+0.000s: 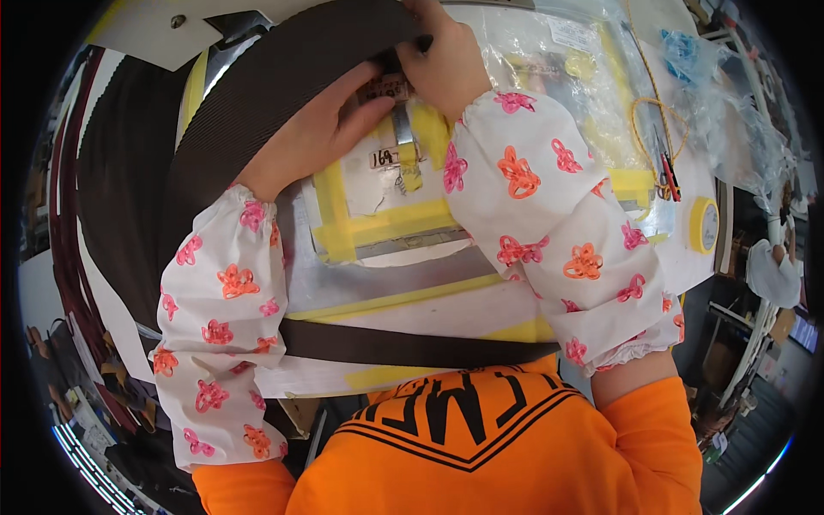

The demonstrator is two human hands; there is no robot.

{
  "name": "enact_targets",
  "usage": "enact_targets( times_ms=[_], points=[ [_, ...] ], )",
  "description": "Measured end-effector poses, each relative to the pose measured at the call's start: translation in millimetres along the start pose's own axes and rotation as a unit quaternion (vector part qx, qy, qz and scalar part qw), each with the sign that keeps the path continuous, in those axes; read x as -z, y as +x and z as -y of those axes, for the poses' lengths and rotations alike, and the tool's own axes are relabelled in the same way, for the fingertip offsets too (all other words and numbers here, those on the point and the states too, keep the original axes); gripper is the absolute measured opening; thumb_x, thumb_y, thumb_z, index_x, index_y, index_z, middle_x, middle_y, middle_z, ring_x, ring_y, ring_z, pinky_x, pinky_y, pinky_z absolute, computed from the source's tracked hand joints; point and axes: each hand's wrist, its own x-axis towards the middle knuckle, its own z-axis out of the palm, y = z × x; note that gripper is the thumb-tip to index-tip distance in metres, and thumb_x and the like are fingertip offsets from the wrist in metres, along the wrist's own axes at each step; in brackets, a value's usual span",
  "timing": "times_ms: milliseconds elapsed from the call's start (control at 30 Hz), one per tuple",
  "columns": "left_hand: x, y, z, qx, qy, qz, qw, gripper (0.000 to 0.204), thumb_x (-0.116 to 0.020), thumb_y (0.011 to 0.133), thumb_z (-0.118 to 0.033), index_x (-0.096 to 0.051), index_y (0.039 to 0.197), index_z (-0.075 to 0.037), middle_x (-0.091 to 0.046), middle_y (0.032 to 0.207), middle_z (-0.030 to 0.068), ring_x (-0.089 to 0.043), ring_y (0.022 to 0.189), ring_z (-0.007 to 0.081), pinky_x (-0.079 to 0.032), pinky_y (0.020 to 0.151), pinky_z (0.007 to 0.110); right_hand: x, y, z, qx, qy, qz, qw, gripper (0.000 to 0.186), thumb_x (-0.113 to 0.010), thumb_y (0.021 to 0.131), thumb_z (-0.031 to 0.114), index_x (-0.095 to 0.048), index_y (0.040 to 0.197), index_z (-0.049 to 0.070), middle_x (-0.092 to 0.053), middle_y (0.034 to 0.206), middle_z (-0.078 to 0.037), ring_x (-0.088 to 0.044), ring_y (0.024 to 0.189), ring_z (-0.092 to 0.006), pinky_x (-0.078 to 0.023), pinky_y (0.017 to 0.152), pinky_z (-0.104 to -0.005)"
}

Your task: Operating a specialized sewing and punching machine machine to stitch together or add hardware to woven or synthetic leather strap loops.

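Observation:
A wide dark brown ribbed band curves from the upper middle down to the left, over a flat board. My right hand pinches its end at the top, thumb and fingers at the band's edge. My left hand lies along the band's lower edge, thumb stretched apart from the index finger; its other fingers are partly hidden at the band. Just below both hands, a pale template panel bordered with yellow tape lies on the table. Small marked labels and a metal strip sit on it.
Clear plastic sheeting covers the right side, beside a yellow cord and a red-handled tool. A yellow tape roll stands near the table's right edge. A dark strap crosses the near edge; dark fabric hangs at left.

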Motion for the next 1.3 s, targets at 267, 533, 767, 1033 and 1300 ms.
enact_targets(
  times_ms=[267, 533, 767, 1033, 1300],
  points=[
    [-13.2, 2.0, 15.2, -0.049, -0.006, -0.025, 0.998, 0.028, -0.052, 0.088, -0.015, -0.053, 0.114, -0.003, -0.053, 0.12, 0.0165, -0.053, 0.107, 0.0338, -0.044, 0.088, 0.037, 14.1, -0.8, 8.2, -0.107, 0.124, 0.043, 0.986, 0.033, -0.055, 0.07, -0.005, -0.05, 0.102, 0.001, -0.063, 0.081, -0.022, -0.063, 0.076, -0.037, -0.049, 0.065, -0.0376],
    [-2.4, 9.5, 12.6, -0.048, 0.044, 0.033, 0.997, 0.031, -0.056, 0.085, -0.012, -0.054, 0.114, -0.002, -0.055, 0.117, 0.0155, -0.053, 0.106, 0.0314, -0.043, 0.088, 0.035, 3.8, -3.0, 1.6, -0.053, 0.147, -0.026, 0.987, 0.03, -0.056, 0.069, -0.005, -0.051, 0.098, 0.0, -0.063, 0.077, -0.02, -0.063, 0.073, -0.0351, -0.049, 0.062, -0.0381],
    [-2.4, 6.6, 13.7, -0.1, 0.061, 0.02, 0.993, 0.033, -0.064, 0.081, -0.018, -0.057, 0.108, -0.001, -0.059, 0.106, 0.0136, -0.056, 0.098, 0.0283, -0.044, 0.085, 0.033, 31.0, -33.0, 9.5, -0.017, 0.056, 0.056, 0.997, 0.031, -0.062, 0.078, 0.008, -0.058, 0.108, 0.004, -0.063, 0.085, -0.014, -0.062, 0.073, -0.0209, -0.049, 0.067, -0.0297],
    [-9.3, 9.0, 17.0, -0.093, -0.021, 0.009, 0.995, 0.031, -0.063, 0.082, -0.017, -0.057, 0.108, -0.001, -0.059, 0.105, 0.0138, -0.056, 0.097, 0.0288, -0.044, 0.085, 0.033, 32.3, -38.5, 9.9, 0.037, 0.022, 0.104, 0.994, 0.022, -0.056, 0.081, 0.004, -0.064, 0.102, 0.002, -0.062, 0.091, -0.015, -0.06, 0.081, -0.0275, -0.048, 0.071, -0.0323],
    [-12.6, 14.2, 15.6, -0.057, -0.005, 0.011, 0.998, 0.025, -0.059, 0.082, -0.013, -0.055, 0.104, -0.002, -0.059, 0.101, 0.0139, -0.058, 0.091, 0.0335, -0.047, 0.077, 0.038, 21.9, -35.3, 15.8, 0.134, -0.203, 0.099, 0.965, 0.024, -0.056, 0.071, 0.001, -0.066, 0.093, 0.003, -0.063, 0.099, -0.012, -0.058, 0.088, -0.0274, -0.047, 0.074, -0.035]
  ],
)
